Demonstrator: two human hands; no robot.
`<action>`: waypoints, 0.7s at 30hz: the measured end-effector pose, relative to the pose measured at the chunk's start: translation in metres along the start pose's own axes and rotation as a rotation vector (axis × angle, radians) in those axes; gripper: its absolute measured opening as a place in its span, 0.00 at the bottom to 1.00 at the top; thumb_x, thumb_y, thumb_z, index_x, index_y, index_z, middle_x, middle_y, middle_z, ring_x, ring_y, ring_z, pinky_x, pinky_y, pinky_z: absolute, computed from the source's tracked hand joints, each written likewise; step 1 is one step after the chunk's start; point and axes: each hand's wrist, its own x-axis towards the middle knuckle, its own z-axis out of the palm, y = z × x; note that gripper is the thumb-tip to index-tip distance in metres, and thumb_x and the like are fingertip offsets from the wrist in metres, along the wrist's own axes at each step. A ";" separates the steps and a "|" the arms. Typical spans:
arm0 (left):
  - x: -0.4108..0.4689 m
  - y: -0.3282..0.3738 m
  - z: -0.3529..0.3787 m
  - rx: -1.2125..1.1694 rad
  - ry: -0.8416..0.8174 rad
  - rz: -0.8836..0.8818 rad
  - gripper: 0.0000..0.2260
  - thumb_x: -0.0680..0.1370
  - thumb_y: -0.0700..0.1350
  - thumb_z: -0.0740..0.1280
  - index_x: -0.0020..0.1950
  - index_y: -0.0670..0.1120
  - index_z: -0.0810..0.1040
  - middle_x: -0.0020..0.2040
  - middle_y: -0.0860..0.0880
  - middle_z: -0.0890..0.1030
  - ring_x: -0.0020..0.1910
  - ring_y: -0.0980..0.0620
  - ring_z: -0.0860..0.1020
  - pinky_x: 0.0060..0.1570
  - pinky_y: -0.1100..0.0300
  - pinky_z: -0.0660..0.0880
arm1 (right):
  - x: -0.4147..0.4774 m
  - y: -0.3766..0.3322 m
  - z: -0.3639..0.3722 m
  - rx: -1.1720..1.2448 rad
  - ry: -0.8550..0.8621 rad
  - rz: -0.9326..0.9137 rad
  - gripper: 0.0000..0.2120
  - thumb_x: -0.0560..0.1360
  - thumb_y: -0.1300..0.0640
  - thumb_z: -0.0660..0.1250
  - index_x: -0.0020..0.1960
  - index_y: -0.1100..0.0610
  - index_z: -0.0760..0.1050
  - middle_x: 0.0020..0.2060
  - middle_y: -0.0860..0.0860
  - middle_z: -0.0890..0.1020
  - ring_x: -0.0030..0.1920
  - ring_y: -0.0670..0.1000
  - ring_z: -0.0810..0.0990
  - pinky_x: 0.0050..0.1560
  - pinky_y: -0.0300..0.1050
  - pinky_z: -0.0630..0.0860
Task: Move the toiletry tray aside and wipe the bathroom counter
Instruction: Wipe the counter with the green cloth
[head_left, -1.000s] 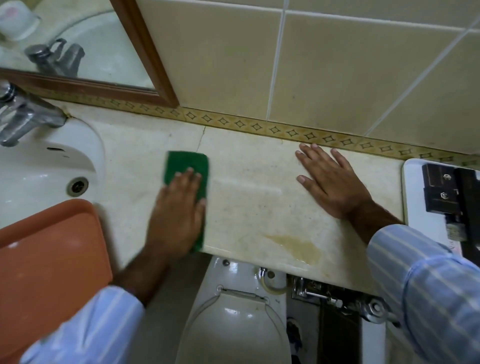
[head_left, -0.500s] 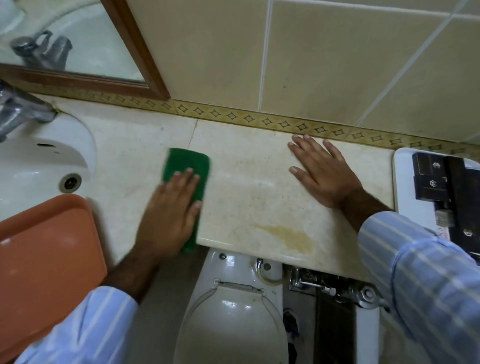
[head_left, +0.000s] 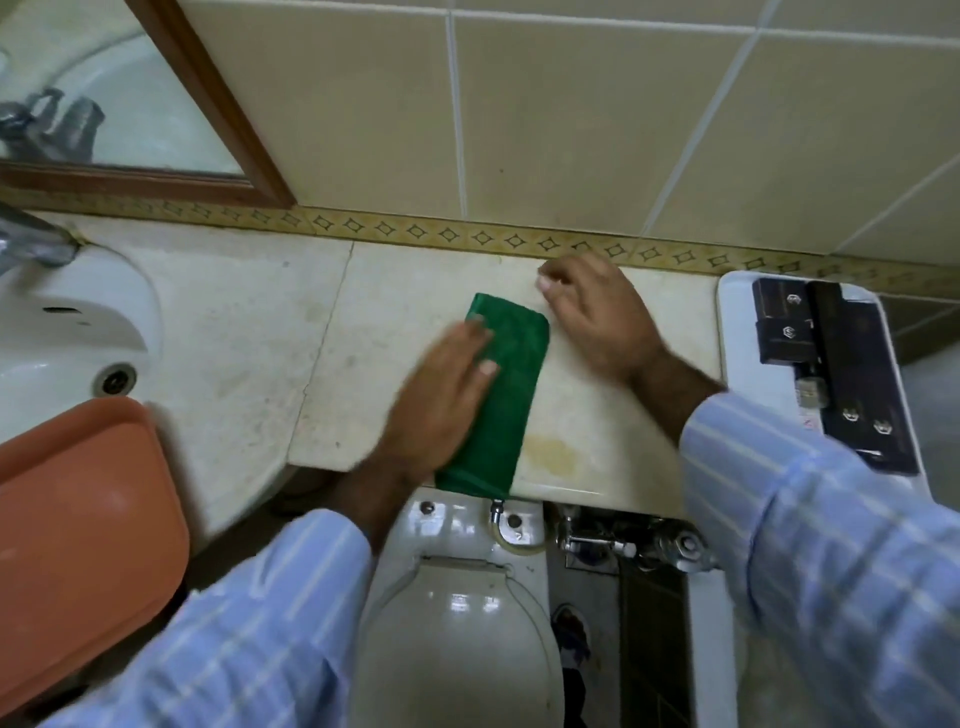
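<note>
Pressing flat on green cloth (head_left: 498, 395) – left hand (head_left: 441, 400) blurred; right hand (head_left: 597, 317) curled, grip unclear – tray (head_left: 732, 332) cut off

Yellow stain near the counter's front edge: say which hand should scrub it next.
Left. The left hand already presses the green cloth, which lies right beside the yellow stain. The right hand is bare, up near the wall.

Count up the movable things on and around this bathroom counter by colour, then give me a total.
Green: 1, the cloth under the left hand
Orange: 1, the tray over the sink
White: 1, the tray at the right end
Black: 2 visible, the boxes and on that white tray
Total: 5
</note>
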 end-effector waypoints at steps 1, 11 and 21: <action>0.006 -0.018 -0.011 -0.022 0.098 -0.111 0.24 0.86 0.52 0.53 0.81 0.46 0.63 0.82 0.48 0.62 0.82 0.50 0.58 0.79 0.55 0.52 | -0.009 -0.015 0.007 -0.046 0.077 -0.006 0.15 0.82 0.51 0.60 0.57 0.60 0.80 0.53 0.57 0.82 0.55 0.58 0.77 0.58 0.57 0.75; 0.016 -0.068 -0.021 0.384 0.155 -0.280 0.28 0.85 0.56 0.50 0.83 0.44 0.57 0.84 0.45 0.57 0.83 0.44 0.56 0.81 0.47 0.53 | -0.089 -0.073 0.098 -0.366 -0.109 0.212 0.44 0.81 0.31 0.49 0.83 0.62 0.51 0.84 0.60 0.51 0.84 0.59 0.47 0.82 0.60 0.47; 0.017 -0.074 -0.020 0.403 0.173 -0.252 0.28 0.85 0.56 0.51 0.82 0.42 0.59 0.83 0.43 0.60 0.82 0.43 0.58 0.80 0.46 0.55 | -0.124 -0.036 0.064 -0.466 0.049 0.614 0.44 0.81 0.33 0.48 0.83 0.64 0.48 0.83 0.63 0.50 0.84 0.61 0.48 0.82 0.62 0.48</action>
